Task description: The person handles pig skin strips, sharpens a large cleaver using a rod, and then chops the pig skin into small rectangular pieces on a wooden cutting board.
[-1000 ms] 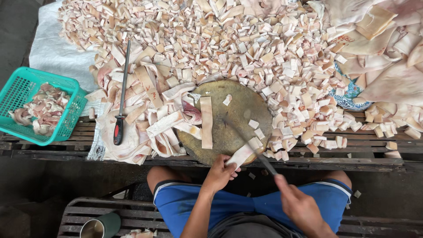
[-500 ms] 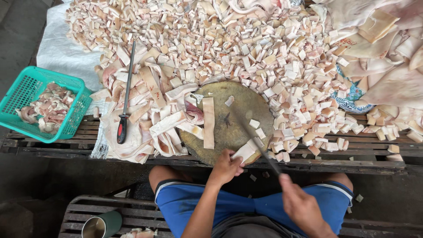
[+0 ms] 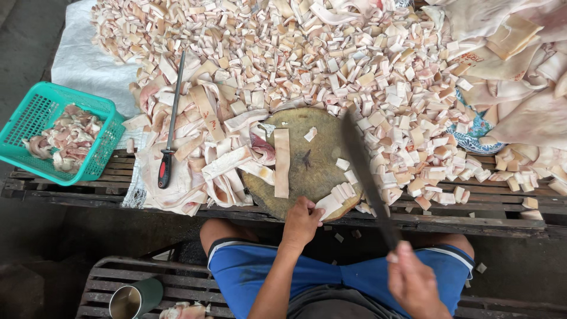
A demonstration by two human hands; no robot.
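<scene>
at the tabletop's left edge sits the teal basket (image 3: 35, 127), a mesh plastic tub holding pinkish scraps, no label we can see. just right of it a sharpening steel (image 3: 170, 127) with a red-and-black handle lies across the long strips (image 3: 207, 147), handle toward the near edge. the white sack sheet (image 3: 82, 65) under the heap is plain, no printing that we can make out.

now to the round chopping block (image 3: 307, 159) at the near edge. our left hand (image 3: 300, 223) has its fingers closed down on a pale strip (image 3: 332, 202), pinning it at the block's near rim. the cleaver (image 3: 363, 171) is up and blurred, our right hand (image 3: 413, 282) wrapped tight on its handle.

risk, as we judge it: those pinning fingers are just beside the cut line, and greasy skin could slide and drag them under the blade. the block overhangs the edge slightly, so a hard chop might rock it.

far right, a blue patterned bowl (image 3: 472, 133) peeks from under big sheets; one sheet carries a reddish stamp, too small to read.
</scene>
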